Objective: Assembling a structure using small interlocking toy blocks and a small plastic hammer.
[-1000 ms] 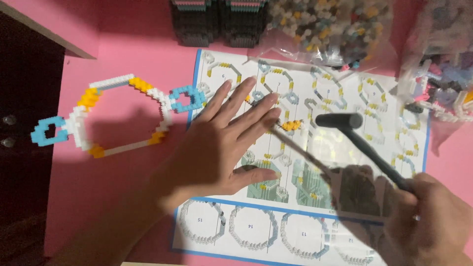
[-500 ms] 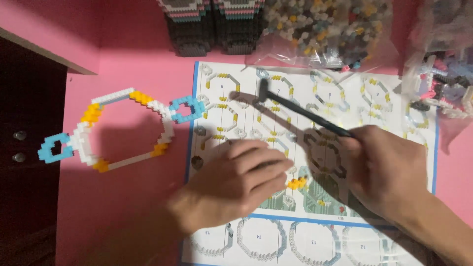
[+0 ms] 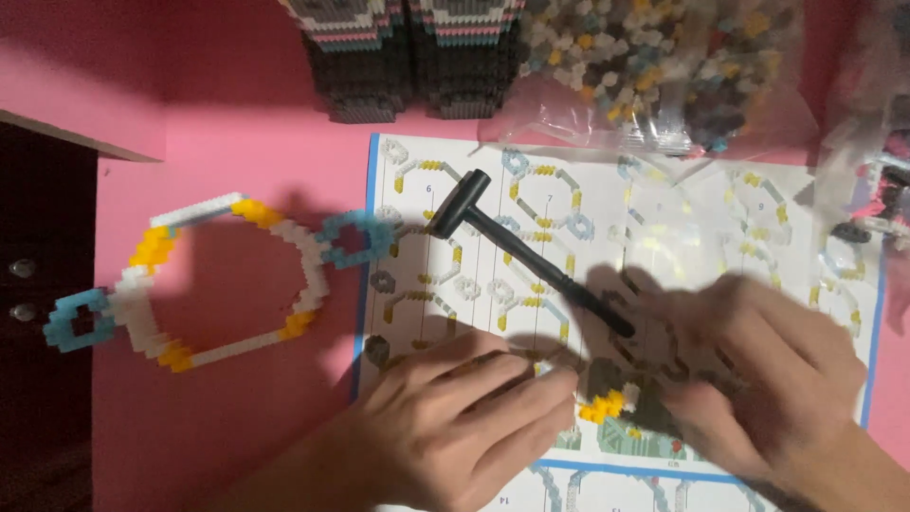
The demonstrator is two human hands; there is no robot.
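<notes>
1. Pink tabletop [image 3: 237, 123] fills the view under us, with one dark cabinet [image 3: 38, 284] edging it on the left, where we count two small round knobs.
2. One printed instruction sheet [image 3: 664, 209] with a blue border lies on the pink surface; our hands cover its lower part and its bottom edge is cut off.
3. We count two dark stacks of bricks [image 3: 417, 57] at the top edge, both cropped, and one clear bag of mixed small bricks [image 3: 654, 66] beside them. More clear packets at the far right are blurred and cut off.
4. One open ring of white, yellow and blue bricks [image 3: 227, 284] lies left of the sheet, well apart from both hands.
5. Our left hand [image 3: 455, 427] rests flat-curled on the sheet's lower left, fingers half bent and reaching toward the small piece; we cannot tell whether it pinches anything.
6. Our right hand [image 3: 758, 379] is closed over the end of one small black hammer [image 3: 531, 256], whose head lies on the sheet up and to the left; motion blur hides the fingers.
7. One small yellow and white brick piece [image 3: 607, 406] sits on the sheet between the two hands, just beside both sets of fingertips.
</notes>
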